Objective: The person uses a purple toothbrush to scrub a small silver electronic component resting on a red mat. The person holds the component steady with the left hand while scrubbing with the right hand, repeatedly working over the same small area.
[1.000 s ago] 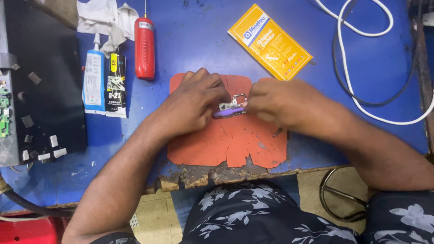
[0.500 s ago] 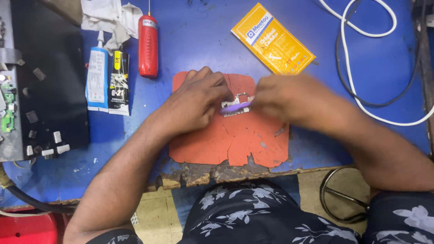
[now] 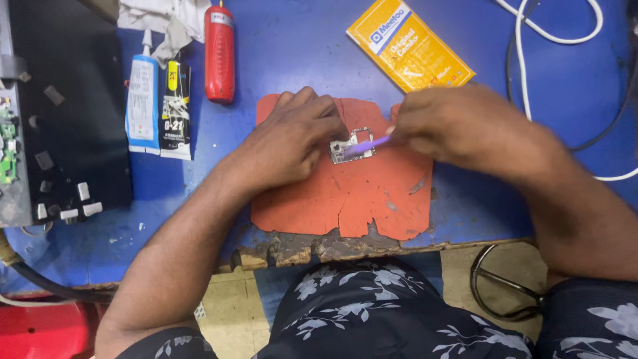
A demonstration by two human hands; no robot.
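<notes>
Far left: black flat panel point(image 3: 73, 126) w/ small white & grey bits on it, a green circuit strip point(image 3: 8, 149) at its edge, cut off by frame. Below it a dark cable point(image 3: 40, 282) and a red object point(image 3: 40, 332), only partly in view.

Next right, on the blue worktable point(image 3: 299, 53): white-blue glue tube point(image 3: 142, 100) and black-yellow glue tube point(image 3: 176, 110) lying side by side, touching; a crumpled white cloth point(image 3: 163, 20) just above them; a red cylindrical tool point(image 3: 219, 56) beside them, apart from the hands.

Centre: orange ragged-edged rubber mat point(image 3: 345, 193) at the chipped table edge. Left hand point(image 3: 299, 143) rests on the mat, fingers curled down, pinning the small silver-grey circuit board point(image 3: 351, 147) at its left side. Board lies flat on the mat's upper middle, between both hands; left fingertips hide part of it.

Right hand point(image 3: 458, 126) comes in from the right, fingers pinched around a thin purple stick-like tool point(image 3: 369, 144); its tip lies on the board. Grip end is hidden inside the hand, and the tip looks like a brush, but it's too small to be sure.

Above the right hand: yellow flat packet point(image 3: 409, 43) w/ blue label, lying at an angle, clear of the hands. Far right: white cable point(image 3: 531, 46) and black cable point(image 3: 508, 66) looping off frame. Lower right, under the table: metal stool ring point(image 3: 498, 292), partly covered by the right arm. Bottom: dark floral-print clothing point(image 3: 372, 312).
</notes>
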